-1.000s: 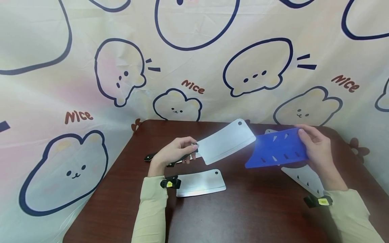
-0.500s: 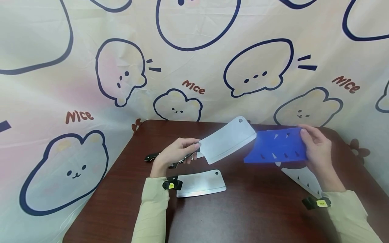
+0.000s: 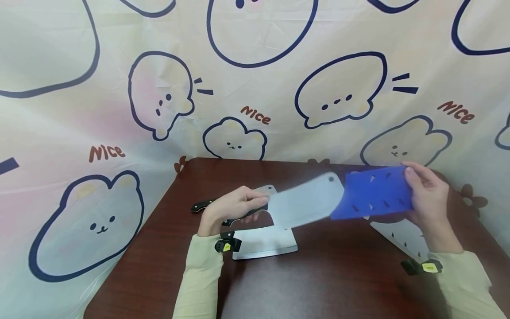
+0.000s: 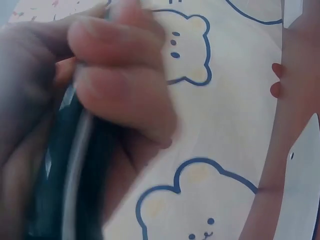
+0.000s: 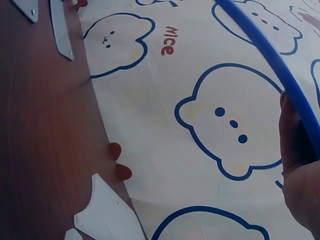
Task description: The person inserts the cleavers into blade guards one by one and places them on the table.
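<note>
My left hand (image 3: 235, 206) grips the dark handle (image 4: 70, 175) of a cleaver (image 3: 304, 201), which is held up over the table with its broad silver blade pointing right. My right hand (image 3: 430, 195) pinches the right end of a flat blue blade guard (image 3: 374, 192), pierced with small slots, thumb on the near face. In the head view the blade's holed end meets the guard's curved left edge and overlaps it slightly. Only the guard's blue edge (image 5: 280, 60) shows in the right wrist view. The left fingers hide much of the cleaver's handle.
A second cleaver (image 3: 263, 248) lies on the brown table (image 3: 318, 283) below the raised one. Behind the left hand lies another knife with a black riveted handle (image 3: 202, 205). A white slotted guard (image 3: 402, 237) rests by the right wrist. A patterned cloth (image 3: 279, 88) hangs behind.
The cleaver has dropped lower and shifted right, its blade end turning downward. The blue guard and right hand have moved a little to the right.
</note>
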### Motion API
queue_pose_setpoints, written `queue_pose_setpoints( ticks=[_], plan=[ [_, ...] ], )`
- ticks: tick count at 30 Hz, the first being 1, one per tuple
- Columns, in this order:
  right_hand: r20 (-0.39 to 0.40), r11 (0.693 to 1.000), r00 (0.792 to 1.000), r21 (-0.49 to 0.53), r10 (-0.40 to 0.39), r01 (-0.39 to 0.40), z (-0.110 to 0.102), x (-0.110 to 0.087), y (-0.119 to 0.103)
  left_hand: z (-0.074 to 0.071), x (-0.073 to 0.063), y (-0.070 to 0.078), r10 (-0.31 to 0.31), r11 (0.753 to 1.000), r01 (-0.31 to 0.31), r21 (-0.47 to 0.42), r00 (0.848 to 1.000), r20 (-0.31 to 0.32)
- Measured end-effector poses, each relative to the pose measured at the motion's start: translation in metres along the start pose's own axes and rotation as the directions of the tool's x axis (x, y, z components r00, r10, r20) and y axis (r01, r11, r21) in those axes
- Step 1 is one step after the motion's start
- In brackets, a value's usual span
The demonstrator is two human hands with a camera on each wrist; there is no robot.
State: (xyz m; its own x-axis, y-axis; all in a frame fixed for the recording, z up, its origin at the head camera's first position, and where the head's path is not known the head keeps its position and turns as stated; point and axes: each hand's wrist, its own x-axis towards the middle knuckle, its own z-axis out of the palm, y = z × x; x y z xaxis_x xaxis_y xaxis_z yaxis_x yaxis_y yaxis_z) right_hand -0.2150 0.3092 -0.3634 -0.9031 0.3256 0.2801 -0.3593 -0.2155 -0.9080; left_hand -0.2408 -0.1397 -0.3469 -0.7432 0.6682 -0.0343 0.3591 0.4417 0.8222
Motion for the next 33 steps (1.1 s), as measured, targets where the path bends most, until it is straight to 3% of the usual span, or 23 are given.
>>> queue_pose_setpoints(
  ticks=[4, 9, 16, 22, 27, 33],
  plan=[
    [0.022, 0.995, 1.0, -0.103, -0.002, 0.004, -0.003, -0.003, -0.003, 0.001, 0.001, 0.003, 0.021, 0.999, -0.025, 0.04, 0.994, 0.107],
    [0.076, 0.978, 0.997, -0.207, 0.013, 0.003, -0.002, -0.006, -0.004, 0.002, 0.0, 0.005, 0.012, 0.999, -0.02, 0.05, 0.987, 0.163],
    [0.084, 0.984, 0.996, -0.178, 0.003, 0.012, -0.001, -0.005, -0.004, -0.001, -0.001, 0.003, 0.012, 0.993, -0.026, 0.114, 0.992, 0.125],
    [0.052, 0.976, 0.998, -0.217, 0.04, -0.028, -0.002, -0.004, -0.01, -0.016, -0.012, -0.005, -0.002, 0.999, -0.003, 0.052, 0.996, 0.095],
    [0.037, 0.992, 0.999, -0.122, 0.039, -0.034, 0.001, -0.006, -0.007, -0.021, -0.013, -0.008, 0.036, 0.999, -0.036, -0.005, 0.998, 0.059],
    [0.023, 0.996, 1.0, -0.092, -0.009, 0.011, 0.008, -0.01, -0.001, -0.023, -0.014, -0.009, 0.012, 0.998, -0.011, -0.055, 0.999, 0.032]
  ],
)
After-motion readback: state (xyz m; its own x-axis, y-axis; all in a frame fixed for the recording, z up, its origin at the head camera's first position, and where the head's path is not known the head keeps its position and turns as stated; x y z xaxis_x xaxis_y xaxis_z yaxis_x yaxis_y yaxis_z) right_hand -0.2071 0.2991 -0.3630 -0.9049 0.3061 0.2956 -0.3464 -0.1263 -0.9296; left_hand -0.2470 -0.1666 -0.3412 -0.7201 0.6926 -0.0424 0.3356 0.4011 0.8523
